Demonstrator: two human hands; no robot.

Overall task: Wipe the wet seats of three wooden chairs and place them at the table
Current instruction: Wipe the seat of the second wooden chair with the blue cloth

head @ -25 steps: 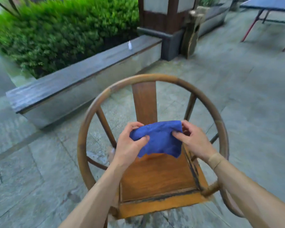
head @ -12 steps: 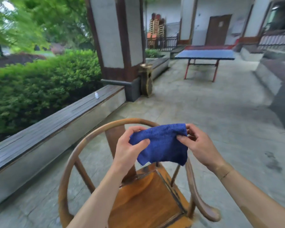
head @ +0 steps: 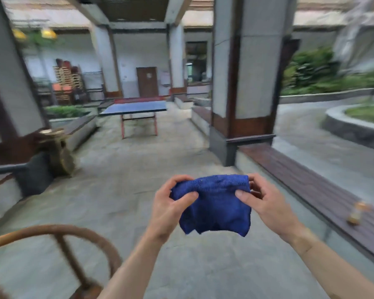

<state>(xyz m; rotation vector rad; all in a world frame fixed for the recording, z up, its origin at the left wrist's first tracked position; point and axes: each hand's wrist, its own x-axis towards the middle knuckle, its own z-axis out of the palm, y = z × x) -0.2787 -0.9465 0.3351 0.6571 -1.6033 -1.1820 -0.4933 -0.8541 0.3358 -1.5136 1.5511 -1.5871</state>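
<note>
A blue cloth [head: 216, 203] hangs in front of me at chest height. My left hand [head: 171, 208] pinches its left top corner and my right hand [head: 266, 203] pinches its right top corner. A wooden chair with a round curved back [head: 58, 231] shows only at the bottom left, blurred, with its seat out of view. A blue table-tennis table [head: 136, 108] on red legs stands far ahead down the paved walkway.
A wide pillar [head: 244, 83] with a dark base stands right of centre, and a long wooden bench [head: 307, 186] runs from it with a small bottle [head: 356, 212] on it. A carved wooden stand [head: 56, 149] sits at the left by another bench. Stacked chairs stand at the far back left.
My view has lifted and swung right, away from the chair; the seat has left the frame and only the back remains at bottom left. Both hands kept hold of the cloth.
</note>
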